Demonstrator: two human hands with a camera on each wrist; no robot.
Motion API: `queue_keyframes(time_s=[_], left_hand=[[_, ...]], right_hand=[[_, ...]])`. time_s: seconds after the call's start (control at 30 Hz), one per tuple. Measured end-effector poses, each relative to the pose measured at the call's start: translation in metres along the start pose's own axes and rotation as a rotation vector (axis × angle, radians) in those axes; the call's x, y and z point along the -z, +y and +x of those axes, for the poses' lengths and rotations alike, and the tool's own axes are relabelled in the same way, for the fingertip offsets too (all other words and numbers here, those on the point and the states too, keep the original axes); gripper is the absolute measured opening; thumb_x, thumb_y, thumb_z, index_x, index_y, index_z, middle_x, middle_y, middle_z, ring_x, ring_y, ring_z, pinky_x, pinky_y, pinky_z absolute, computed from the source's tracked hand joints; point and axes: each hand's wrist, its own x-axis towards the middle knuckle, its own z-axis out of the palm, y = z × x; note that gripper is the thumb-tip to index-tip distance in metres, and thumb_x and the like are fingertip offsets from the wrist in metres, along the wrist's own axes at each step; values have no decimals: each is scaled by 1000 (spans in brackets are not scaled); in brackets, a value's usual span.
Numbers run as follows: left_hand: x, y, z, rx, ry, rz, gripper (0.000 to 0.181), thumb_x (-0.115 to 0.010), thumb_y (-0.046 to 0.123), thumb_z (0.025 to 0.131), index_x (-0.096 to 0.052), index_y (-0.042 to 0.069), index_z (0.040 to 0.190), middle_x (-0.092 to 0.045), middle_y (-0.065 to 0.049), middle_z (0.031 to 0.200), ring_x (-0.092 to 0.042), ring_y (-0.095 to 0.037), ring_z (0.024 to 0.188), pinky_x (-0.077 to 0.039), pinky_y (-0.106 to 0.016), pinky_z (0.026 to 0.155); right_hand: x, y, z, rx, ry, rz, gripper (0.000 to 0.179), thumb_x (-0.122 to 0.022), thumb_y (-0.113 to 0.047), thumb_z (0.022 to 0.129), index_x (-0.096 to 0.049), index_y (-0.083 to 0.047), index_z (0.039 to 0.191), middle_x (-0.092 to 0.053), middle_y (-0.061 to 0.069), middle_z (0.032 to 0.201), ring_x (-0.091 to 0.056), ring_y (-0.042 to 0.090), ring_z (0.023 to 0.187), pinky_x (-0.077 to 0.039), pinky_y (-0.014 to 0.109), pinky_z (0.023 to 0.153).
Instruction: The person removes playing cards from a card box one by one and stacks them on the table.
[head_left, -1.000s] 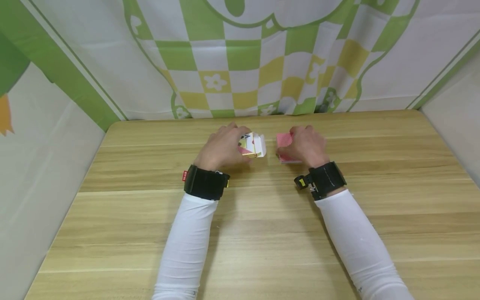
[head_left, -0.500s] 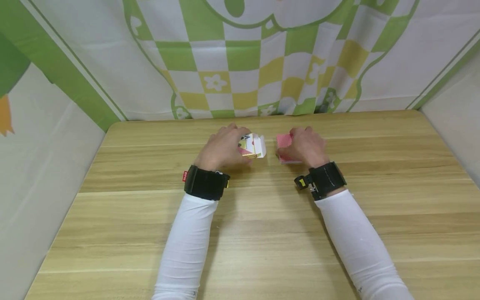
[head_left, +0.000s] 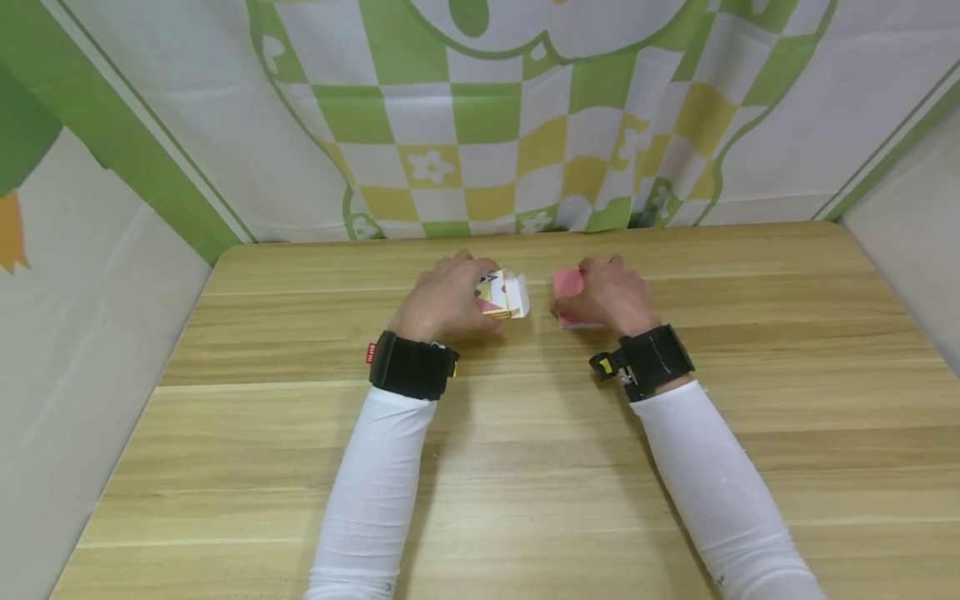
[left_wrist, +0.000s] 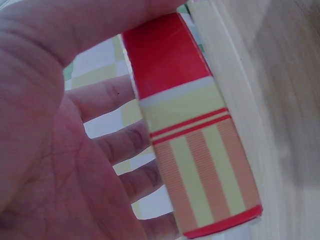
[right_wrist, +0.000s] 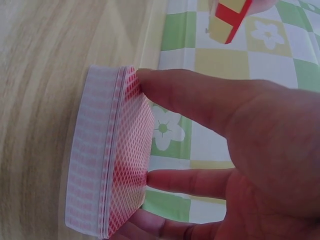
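My left hand (head_left: 444,293) holds a playing card box (head_left: 495,293), thumb on one side and fingers on the other. An ace design shows on the face, and a white flap (head_left: 521,294) stands out at the right end. In the left wrist view the box's narrow side (left_wrist: 192,150) is red, cream and striped. To the right, my right hand (head_left: 617,292) grips a deck of cards (head_left: 567,283) with red patterned backs, lying on the table. The right wrist view has the thumb tip at one corner of the deck (right_wrist: 132,160) and a fingertip on its top card; other fingertips are hidden behind it.
The wooden table (head_left: 517,467) spreads in front of both arms. Behind its far edge hangs a green, yellow and white checked cloth (head_left: 480,150). A small gap of tabletop separates the box from the deck. Both wrists wear black straps (head_left: 412,367).
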Motion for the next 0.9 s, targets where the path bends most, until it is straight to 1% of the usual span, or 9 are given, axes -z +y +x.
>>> queue_keyframes(time_s=[0.27, 0.33, 0.4, 0.47, 0.53, 0.6, 0.67, 0.77, 0.9], left_hand=[[-5, -4, 2, 27, 17, 16, 76, -81, 37, 60, -51, 19, 128, -48, 1, 109, -42, -21, 99, -32, -44, 86], [-6, -5, 3, 29, 22, 22, 77, -82, 36, 60, -51, 19, 128, -48, 0, 109, -42, -22, 99, -32, -44, 86], [-7, -7, 4, 29, 26, 28, 77, -82, 35, 60, -51, 18, 129, -48, 0, 110, -42, -22, 99, -32, -45, 87], [-9, -8, 6, 29, 31, 29, 78, -82, 35, 61, -50, 18, 130, -47, -1, 111, -42, -23, 100, -31, -46, 88], [-11, -9, 7, 26, 41, 28, 78, -82, 35, 60, -50, 18, 130, -47, -1, 111, -42, -23, 100, -32, -46, 88], [-12, -11, 8, 20, 52, 24, 78, -83, 34, 60, -50, 18, 129, -47, -1, 110, -42, -23, 99, -32, -46, 88], [-15, -12, 9, 15, 65, 24, 78, -83, 34, 59, -51, 18, 128, -47, -1, 109, -42, -23, 99, -32, -45, 88], [-16, -13, 10, 9, 78, 20, 76, -83, 31, 59, -51, 17, 126, -47, -1, 110, -42, -22, 97, -33, -45, 88], [-17, -13, 11, 8, 79, 10, 75, -83, 27, 58, -49, 17, 124, -46, -1, 110, -42, -21, 96, -33, -43, 88]], right_hand=[[3, 0, -2, 11, -17, 32, 79, -61, -51, 74, -40, -8, 137, -40, 26, 127, -42, 41, 110, -39, 53, 79], [4, -2, -2, 16, 23, 65, 76, -62, -50, 75, -42, -9, 135, -42, 24, 127, -43, 39, 110, -40, 50, 79], [4, -5, -1, 51, 94, 134, 67, -63, -47, 76, -48, -10, 131, -50, 18, 120, -48, 34, 104, -41, 45, 76], [4, -10, 0, 132, 167, 232, 52, -64, -41, 79, -57, -10, 121, -58, 11, 107, -54, 27, 94, -42, 39, 72], [3, -17, 0, 254, 210, 331, 36, -65, -33, 81, -63, -11, 109, -62, 4, 93, -56, 20, 83, -42, 34, 68], [-1, -25, 1, 358, 193, 415, 23, -64, -26, 83, -67, -11, 100, -62, 0, 86, -55, 17, 76, -42, 31, 66], [-6, -33, 0, 422, 147, 461, 16, -64, -21, 84, -69, -11, 96, -63, -2, 84, -55, 15, 73, -42, 29, 65], [-14, -42, 0, 411, 100, 453, 13, -63, -21, 85, -70, -13, 93, -64, -4, 82, -55, 13, 72, -42, 28, 64], [-20, -47, -2, 351, 99, 422, 13, -64, -25, 84, -71, -15, 87, -64, -5, 77, -54, 12, 68, -42, 28, 61]])
